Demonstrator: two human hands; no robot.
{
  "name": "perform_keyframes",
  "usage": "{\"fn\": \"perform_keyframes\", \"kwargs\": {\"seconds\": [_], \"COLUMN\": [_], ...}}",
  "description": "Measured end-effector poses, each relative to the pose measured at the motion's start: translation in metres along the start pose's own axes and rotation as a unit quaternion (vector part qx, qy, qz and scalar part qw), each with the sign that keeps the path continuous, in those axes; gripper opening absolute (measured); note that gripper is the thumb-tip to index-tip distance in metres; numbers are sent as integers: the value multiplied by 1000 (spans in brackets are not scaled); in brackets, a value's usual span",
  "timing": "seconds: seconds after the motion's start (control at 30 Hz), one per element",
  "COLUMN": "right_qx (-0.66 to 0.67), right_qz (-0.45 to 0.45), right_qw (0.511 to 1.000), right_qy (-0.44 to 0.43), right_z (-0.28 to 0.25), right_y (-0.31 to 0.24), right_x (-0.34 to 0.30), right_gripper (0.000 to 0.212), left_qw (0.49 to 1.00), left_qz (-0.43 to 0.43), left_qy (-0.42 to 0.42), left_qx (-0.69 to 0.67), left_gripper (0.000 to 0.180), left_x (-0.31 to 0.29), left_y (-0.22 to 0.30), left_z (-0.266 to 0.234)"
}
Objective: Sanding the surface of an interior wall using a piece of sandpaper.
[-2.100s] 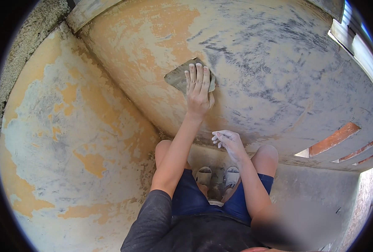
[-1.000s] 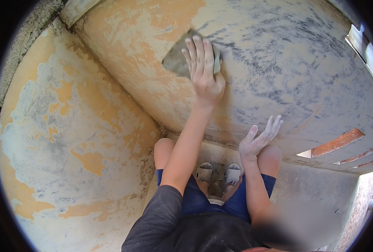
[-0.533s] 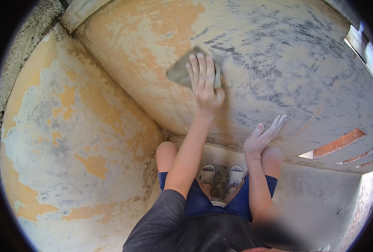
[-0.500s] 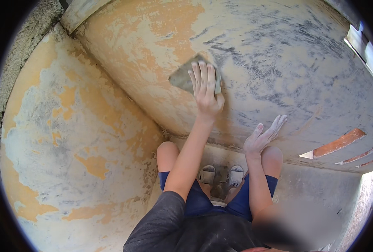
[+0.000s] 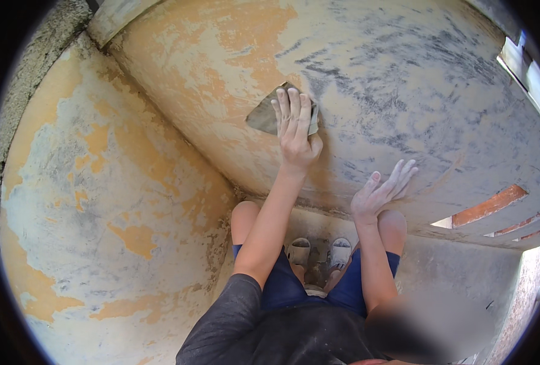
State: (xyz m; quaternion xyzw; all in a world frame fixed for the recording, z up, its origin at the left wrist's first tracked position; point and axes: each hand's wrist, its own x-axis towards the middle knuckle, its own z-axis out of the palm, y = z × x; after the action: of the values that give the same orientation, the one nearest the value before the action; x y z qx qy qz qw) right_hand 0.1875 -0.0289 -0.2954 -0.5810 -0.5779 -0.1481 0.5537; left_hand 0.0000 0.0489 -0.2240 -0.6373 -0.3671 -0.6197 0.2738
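Observation:
My left hand (image 5: 297, 135) presses a grey-brown sheet of sandpaper (image 5: 263, 117) flat on the wall in front (image 5: 373, 115). Its fingers lie together over the sheet, with the thumb at the lower right edge. Patches of orange paint show left of the sheet; to its right the surface is pale with dark grey streaks. Whitened with dust, my right hand (image 5: 378, 196) is open above my right knee, holding nothing. Its fingers are spread close to the wall; whether they touch it I cannot tell.
A second wall (image 5: 93, 201) with peeling orange paint meets this one in a corner at left. Low at right, the front wall has slanted slots with orange-brown edges (image 5: 489, 205). My sandalled feet (image 5: 340, 250) stand on the grey floor (image 5: 446, 267) between my knees.
My left hand and the sandpaper have shifted very slightly down and left along the wall. The right hand's fingers have risen a little and spread wider.

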Motion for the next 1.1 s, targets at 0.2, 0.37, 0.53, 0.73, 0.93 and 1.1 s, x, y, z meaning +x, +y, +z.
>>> {"fn": "perform_keyframes", "kwargs": {"seconds": [0.2, 0.37, 0.53, 0.73, 0.93, 1.1], "right_qx": [1, -12, -21, 0, -19, -10], "right_qz": [-87, -123, -116, -104, -114, -119], "right_qw": [986, 982, 983, 984, 983, 983], "right_qy": [139, 141, 141, 143, 141, 143], "right_z": [-7, 29, 43, 46, 50, 45], "right_y": [-28, -6, 3, 2, 13, 8], "right_x": [68, 54, 42, 35, 36, 38], "right_gripper": [61, 57, 56, 55, 56, 55], "left_qw": [999, 1000, 1000, 999, 1000, 998], "left_qz": [-10, -31, -22, -23, 1, -16], "left_qy": [37, -2, -5, 24, 24, 55], "left_qx": [-10, -1, -5, 13, -11, 7], "left_gripper": [51, 52, 53, 54, 55, 58], "left_x": [64, -12, 47, 12, 30, 53], "left_y": [16, 10, 19, 14, 12, 17], "left_z": [-1, -3, -3, 3, 3, 6]}}
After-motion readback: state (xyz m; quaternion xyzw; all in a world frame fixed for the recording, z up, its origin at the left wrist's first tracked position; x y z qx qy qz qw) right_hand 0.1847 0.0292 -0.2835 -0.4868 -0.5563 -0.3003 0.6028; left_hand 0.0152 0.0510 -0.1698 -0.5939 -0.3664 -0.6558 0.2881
